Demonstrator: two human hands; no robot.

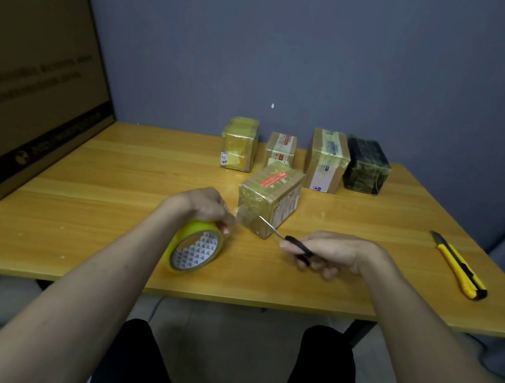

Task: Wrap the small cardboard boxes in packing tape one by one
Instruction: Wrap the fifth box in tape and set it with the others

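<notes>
A small cardboard box [271,193] wrapped in shiny tape, with a red label on top, lies in the middle of the wooden table [120,176]. A strip of clear tape runs from its near corner to the yellow tape roll [195,247]. My left hand [208,206] grips the roll from above and holds the strip taut. My right hand [329,253] holds black-handled scissors [287,237], whose blades reach the tape strip beside the box corner.
Behind stand a yellow-taped box [239,144], a small labelled box [280,149], a taller taped box [327,160] and a black box [366,165]. A yellow utility knife [459,267] lies at the right. A large carton [32,71] fills the table's left end.
</notes>
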